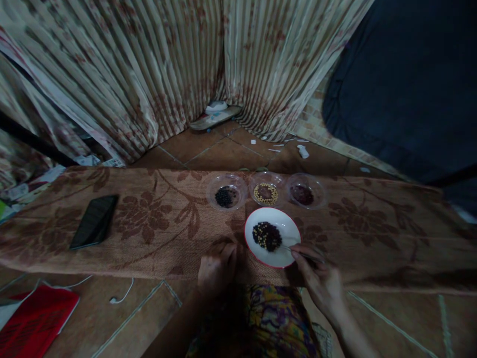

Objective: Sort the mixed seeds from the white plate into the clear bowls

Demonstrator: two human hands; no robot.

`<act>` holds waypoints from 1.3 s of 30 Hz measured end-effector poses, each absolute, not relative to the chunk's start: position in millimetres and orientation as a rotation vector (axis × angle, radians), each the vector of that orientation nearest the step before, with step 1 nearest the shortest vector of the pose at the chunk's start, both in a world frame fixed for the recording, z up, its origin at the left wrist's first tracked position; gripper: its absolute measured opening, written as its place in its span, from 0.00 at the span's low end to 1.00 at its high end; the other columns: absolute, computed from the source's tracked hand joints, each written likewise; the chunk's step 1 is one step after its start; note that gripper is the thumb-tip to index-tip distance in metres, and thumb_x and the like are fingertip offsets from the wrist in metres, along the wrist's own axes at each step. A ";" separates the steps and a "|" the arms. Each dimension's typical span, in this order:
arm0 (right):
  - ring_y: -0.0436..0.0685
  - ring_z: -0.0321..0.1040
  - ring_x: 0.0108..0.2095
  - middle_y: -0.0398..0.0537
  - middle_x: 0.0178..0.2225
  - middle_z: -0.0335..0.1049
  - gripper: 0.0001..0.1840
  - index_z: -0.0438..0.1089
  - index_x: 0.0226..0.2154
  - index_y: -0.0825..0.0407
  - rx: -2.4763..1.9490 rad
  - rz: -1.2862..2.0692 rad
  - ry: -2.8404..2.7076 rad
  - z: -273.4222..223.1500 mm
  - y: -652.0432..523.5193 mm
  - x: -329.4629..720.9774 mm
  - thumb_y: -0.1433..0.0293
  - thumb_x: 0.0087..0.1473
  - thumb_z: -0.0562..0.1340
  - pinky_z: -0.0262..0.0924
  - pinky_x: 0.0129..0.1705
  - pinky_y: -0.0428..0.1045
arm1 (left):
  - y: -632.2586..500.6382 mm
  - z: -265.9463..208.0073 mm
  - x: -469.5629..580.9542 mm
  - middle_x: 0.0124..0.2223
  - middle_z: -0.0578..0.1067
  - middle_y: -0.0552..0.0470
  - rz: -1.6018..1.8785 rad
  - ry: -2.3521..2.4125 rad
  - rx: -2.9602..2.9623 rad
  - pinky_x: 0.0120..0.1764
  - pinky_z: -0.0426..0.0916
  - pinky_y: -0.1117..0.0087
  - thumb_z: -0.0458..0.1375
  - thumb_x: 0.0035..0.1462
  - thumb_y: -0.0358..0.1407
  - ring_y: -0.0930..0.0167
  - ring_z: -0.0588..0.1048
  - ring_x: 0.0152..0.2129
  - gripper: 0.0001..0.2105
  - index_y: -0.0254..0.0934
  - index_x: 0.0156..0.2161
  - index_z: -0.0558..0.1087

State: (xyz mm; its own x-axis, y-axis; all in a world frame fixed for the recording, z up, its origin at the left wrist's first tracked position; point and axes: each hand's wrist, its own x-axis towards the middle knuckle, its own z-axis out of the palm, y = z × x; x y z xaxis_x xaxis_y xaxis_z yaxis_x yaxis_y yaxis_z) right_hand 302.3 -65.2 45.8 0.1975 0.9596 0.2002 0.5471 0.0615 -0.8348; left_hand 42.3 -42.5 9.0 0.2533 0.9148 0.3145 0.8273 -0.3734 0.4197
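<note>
A white plate (291,229) with a red rim holds a heap of mixed black, dark red and yellow beans (267,236). My right hand (323,273) is closed around a slim metal spoon (287,248) over the plate's right edge, its far end at the beans. Left of the plate, my left hand (217,265) rests on the table as a loose fist, with nothing visible in it. Behind the plate stand three clear bowls: one with black beans (225,197), one with yellow beans (266,194), one with dark red beans (302,195).
A dark phone or tablet (94,221) lies at the left on the brown flowered tablecloth (160,233). Beyond the table are a skateboard (216,118), a striped curtain (179,64) and paper scraps on tile. A red bag (37,318) and white cable lie on the floor at front left.
</note>
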 end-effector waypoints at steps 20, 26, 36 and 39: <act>0.58 0.74 0.42 0.49 0.39 0.77 0.08 0.78 0.35 0.46 -1.533 0.588 -1.450 44.1 -65.0 300.5 0.62 0.58 0.64 0.69 0.43 0.53 | -41.0 7.7 42.1 0.33 0.77 0.52 0.818 1.632 2.376 0.37 0.67 0.71 0.52 0.65 0.32 0.71 0.74 0.31 0.08 0.40 0.36 0.72; 0.59 0.74 0.42 0.49 0.38 0.77 0.08 0.78 0.36 0.47 -1.517 0.560 -1.499 44.5 -63.3 302.0 0.63 0.58 0.64 0.69 0.43 0.54 | -41.1 9.0 42.2 0.33 0.78 0.52 0.834 1.628 2.376 0.36 0.67 0.71 0.52 0.65 0.32 0.71 0.74 0.31 0.08 0.40 0.36 0.72; 0.59 0.75 0.42 0.50 0.39 0.78 0.10 0.79 0.35 0.48 -1.540 0.573 -1.482 44.8 -65.5 299.9 0.61 0.59 0.63 0.71 0.43 0.54 | -41.3 10.2 42.1 0.33 0.78 0.52 0.802 1.637 2.373 0.37 0.67 0.71 0.51 0.66 0.33 0.71 0.74 0.31 0.09 0.40 0.36 0.73; 0.60 0.75 0.41 0.50 0.39 0.78 0.10 0.79 0.35 0.48 -1.544 0.558 -1.463 47.2 -66.0 299.0 0.61 0.58 0.64 0.71 0.42 0.55 | -41.5 9.9 42.2 0.33 0.78 0.52 0.813 1.636 2.369 0.37 0.67 0.71 0.51 0.66 0.33 0.71 0.74 0.32 0.09 0.40 0.36 0.73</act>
State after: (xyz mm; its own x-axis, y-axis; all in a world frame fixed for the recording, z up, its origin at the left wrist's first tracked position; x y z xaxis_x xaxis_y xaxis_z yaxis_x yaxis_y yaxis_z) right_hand 299.0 -66.0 47.2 0.1952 0.9470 0.2552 0.5362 0.1148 -0.8362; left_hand 42.2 -41.5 9.9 0.2585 0.9017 0.3464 0.8206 -0.3942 0.4137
